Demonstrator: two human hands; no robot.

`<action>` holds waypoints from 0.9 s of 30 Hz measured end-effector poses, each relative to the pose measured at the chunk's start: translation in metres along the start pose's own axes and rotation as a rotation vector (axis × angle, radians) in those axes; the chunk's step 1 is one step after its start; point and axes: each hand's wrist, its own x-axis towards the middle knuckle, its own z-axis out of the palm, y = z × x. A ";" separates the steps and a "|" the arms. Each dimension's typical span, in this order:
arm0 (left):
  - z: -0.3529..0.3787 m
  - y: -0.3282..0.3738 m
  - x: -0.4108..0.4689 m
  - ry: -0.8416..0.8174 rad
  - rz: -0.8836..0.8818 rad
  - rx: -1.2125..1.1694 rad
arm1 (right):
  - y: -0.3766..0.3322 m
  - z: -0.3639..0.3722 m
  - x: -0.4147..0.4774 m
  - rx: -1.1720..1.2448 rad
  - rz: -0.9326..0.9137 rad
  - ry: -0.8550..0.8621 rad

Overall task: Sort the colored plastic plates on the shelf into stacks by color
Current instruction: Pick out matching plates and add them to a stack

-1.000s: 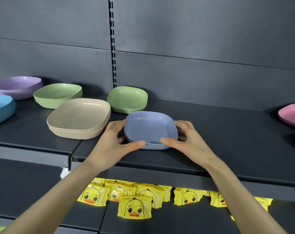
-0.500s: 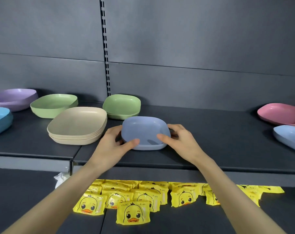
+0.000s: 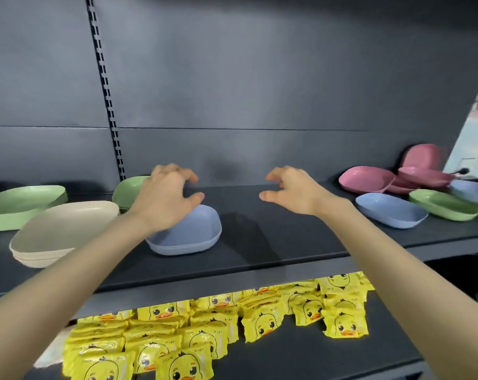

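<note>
Hovering over shelf (image 3: 287, 242): left hand (image 3: 166, 198), right hand (image 3: 292, 190), fingers (image 3: 188, 176) loosely spread, holding nothing. Blue plates (image 3: 194, 234) stacked below left hand, beside beige stack (image 3: 62, 229). Duck packets (image 3: 259, 322) beneath; lettering unreadable.

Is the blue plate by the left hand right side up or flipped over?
Right side up: the blue plate sits on its base on the shelf, with its hollow and rim facing upward.
</note>
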 end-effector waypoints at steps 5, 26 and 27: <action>-0.002 0.055 0.016 -0.067 0.124 0.002 | 0.022 -0.048 -0.019 -0.088 -0.013 0.059; 0.106 0.360 0.008 -0.028 0.475 0.001 | 0.265 -0.188 -0.158 -0.316 0.058 0.220; 0.112 0.370 0.012 -0.037 0.488 -0.002 | 0.275 -0.192 -0.160 -0.320 0.066 0.227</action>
